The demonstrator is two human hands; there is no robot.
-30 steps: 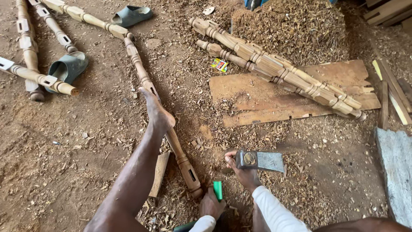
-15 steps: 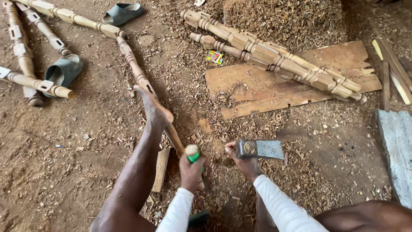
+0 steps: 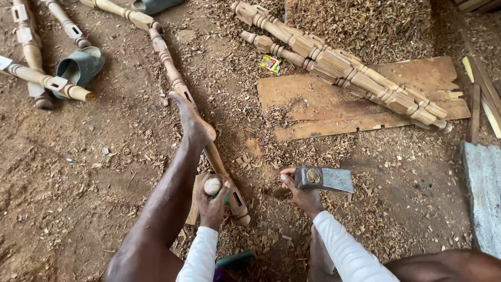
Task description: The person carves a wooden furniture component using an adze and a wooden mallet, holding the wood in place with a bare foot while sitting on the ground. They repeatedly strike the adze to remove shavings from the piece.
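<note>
With the left hand (image 3: 211, 201) closed around a round-topped wooden chisel handle (image 3: 212, 186) set against the mortised end of the long turned pale wooden post (image 3: 222, 172), pinned underfoot, and the right hand (image 3: 302, 194) gripping the grey steel axe-hammer (image 3: 323, 179) just beside, chopping seems midway.

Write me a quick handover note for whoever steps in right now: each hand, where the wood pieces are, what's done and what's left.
Left hand: gripping a chisel with a round pale wooden handle top, set against the long turned wooden post on the ground.
Right hand: holding a grey metal axe head just right of the post, apart from the chisel.
A bare foot pins the post.
Done: wood chips lie around the post's near end.
Left: how far the cut has got cannot be seen.
Finished turned posts are stacked on a plywood board.
</note>
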